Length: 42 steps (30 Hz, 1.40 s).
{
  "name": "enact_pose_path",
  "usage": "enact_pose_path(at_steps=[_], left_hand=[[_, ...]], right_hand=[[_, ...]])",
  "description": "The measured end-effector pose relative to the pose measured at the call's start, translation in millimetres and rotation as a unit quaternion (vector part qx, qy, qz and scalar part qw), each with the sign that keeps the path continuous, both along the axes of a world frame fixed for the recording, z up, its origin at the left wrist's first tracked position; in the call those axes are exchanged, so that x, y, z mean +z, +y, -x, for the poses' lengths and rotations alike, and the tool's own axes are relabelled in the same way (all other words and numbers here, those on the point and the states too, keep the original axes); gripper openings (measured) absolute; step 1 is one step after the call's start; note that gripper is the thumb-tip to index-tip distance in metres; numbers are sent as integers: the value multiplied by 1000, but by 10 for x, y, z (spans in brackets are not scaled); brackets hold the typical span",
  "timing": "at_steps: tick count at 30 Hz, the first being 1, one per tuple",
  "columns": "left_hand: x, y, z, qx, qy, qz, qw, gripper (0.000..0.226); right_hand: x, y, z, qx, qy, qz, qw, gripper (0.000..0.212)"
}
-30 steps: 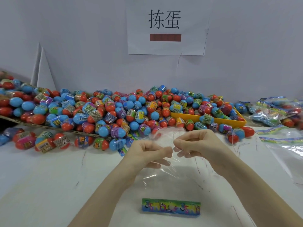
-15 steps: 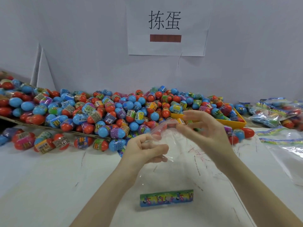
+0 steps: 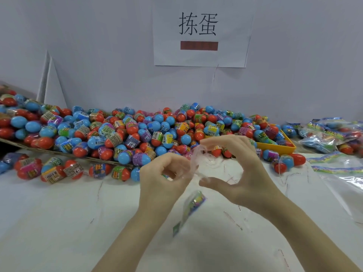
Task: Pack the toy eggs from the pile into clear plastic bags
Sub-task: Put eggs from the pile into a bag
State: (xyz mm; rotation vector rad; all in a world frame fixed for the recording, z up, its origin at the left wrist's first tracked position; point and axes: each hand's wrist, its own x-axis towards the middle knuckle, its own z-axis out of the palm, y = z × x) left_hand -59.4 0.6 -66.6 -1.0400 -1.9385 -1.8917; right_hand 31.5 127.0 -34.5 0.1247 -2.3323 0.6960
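While toy eggs are crowding the tabletop's far edge, my left hand and right hand are pinching a clear bag open.

Egg pile runs along the back of the table, against the wall, spreading from far left to right of centre. A few loose eggs sit in front of the pile at left. Tray at the pile's right end, eggs in it. Filled bags far right, behind flat empty bags. Paper sign on the wall above the pile. Both hands in front of the pile, centre: left hand beside right hand, clear bag between them, hanging down toward the table.
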Motion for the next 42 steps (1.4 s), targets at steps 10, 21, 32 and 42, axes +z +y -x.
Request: enact_pose_path(at_steps=[10, 21, 32, 42], left_hand=[[-52, -40, -1, 288, 418, 63, 859, 14], [65, -61, -73, -32, 38, 64, 997, 59], [59, -35, 46, -260, -261, 51, 928, 6], [-134, 84, 69, -196, -400, 21, 895, 21]], right_hand=[[12, -225, 53, -18, -32, 341, 939, 49], [248, 25, -129, 83, -78, 328, 938, 44], [227, 309, -96, -45, -72, 404, 911, 49], [-407, 844, 19, -359, -320, -5, 877, 46]])
